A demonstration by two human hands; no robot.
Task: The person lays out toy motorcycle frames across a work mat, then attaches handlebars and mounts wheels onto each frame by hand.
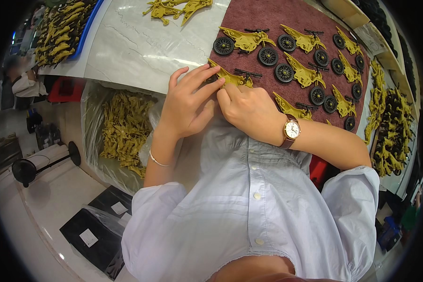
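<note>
A yellow toy motorcycle [234,79] with black handlebars lies at the near edge of the maroon cloth, between my two hands. My left hand [189,102] has its fingers stretched out and apart, two fingertips touching the toy's left end. Curled closed, my right hand [251,112] presses against the toy's near side; its fingertips and the toy's lower part are hidden. Just right of it, another toy motorcycle [289,105] is partly covered by my right wrist. Several more yellow motorcycles [305,73] with black spoked wheels stand or lie in rows beyond.
Loose yellow parts [178,9] rest on the pale tabletop [150,44]. A blue-edged tray [85,33] of parts is at the far left. Below the table edge, a plastic-lined container [91,127] holds many yellow pieces. More yellow-black parts [394,131] are heaped at the right.
</note>
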